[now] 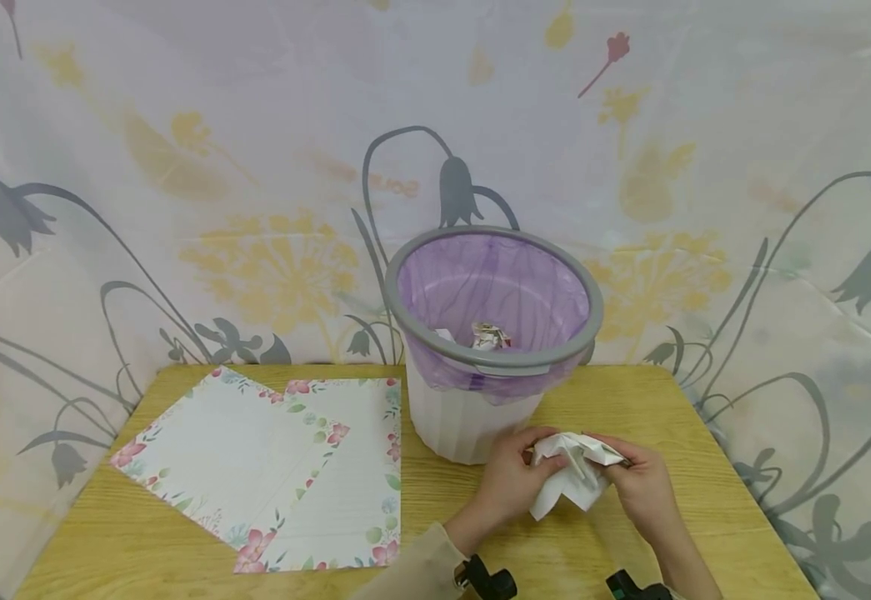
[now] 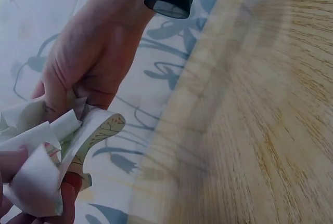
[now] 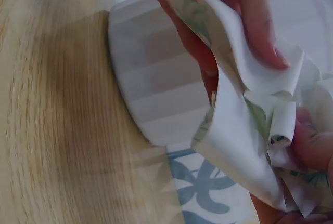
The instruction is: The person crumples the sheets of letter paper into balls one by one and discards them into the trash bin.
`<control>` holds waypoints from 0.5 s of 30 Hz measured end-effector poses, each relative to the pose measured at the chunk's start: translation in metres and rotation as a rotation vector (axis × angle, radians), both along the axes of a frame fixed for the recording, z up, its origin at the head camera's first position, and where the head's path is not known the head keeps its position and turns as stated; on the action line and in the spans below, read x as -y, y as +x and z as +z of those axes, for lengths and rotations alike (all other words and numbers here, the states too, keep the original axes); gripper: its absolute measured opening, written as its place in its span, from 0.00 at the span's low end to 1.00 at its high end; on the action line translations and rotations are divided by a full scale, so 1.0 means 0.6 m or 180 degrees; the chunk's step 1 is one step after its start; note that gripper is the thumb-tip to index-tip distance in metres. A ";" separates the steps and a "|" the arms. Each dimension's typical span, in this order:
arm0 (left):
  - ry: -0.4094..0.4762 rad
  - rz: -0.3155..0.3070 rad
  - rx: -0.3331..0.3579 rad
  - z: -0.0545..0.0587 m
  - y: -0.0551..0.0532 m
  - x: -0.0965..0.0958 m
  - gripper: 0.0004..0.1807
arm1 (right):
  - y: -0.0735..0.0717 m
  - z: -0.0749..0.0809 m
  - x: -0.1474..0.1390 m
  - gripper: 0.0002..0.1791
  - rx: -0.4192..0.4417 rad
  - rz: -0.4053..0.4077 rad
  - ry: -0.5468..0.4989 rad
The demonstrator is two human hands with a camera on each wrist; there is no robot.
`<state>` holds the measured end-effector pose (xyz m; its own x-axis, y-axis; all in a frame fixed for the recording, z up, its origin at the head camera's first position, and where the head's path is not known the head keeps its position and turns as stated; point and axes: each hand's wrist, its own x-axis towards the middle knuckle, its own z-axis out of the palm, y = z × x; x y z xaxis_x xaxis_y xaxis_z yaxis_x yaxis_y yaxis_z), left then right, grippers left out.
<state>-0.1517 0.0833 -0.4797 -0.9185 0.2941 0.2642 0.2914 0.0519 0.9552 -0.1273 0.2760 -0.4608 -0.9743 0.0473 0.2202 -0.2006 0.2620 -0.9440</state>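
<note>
Between my two hands is a crumpled sheet of white paper [image 1: 572, 468] with bits of floral print on it, held above the table in front of the bin. My left hand [image 1: 513, 479] grips its left side, thumb on top. On the other side my right hand [image 1: 643, 483] pinches the paper's edge. Both wrist views show the folded paper [image 2: 39, 174] [image 3: 244, 130] with fingers of both hands around it. Behind the hands stands a white waste bin [image 1: 450, 425] with a grey rim and a purple liner.
Inside the bin's purple bag [image 1: 495, 283] lie crumpled scraps [image 1: 490, 336]. Two flower-bordered sheets [image 1: 217, 450] [image 1: 352, 500] overlap on the wooden table [image 1: 435, 546] at the left. A floral-patterned cloth [image 1: 255, 125] hangs behind the table.
</note>
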 end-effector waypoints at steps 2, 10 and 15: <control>0.0086 -0.0121 -0.0006 0.003 0.001 0.002 0.20 | -0.001 0.002 0.002 0.15 0.0097 -0.0160 0.0080; 0.0469 -0.1036 0.0356 0.013 0.000 0.022 0.21 | -0.002 0.007 -0.012 0.14 0.0512 -0.0042 -0.0683; 0.0339 -0.0739 0.0225 0.012 0.000 0.022 0.19 | -0.003 -0.002 -0.025 0.16 0.0604 0.0335 -0.0837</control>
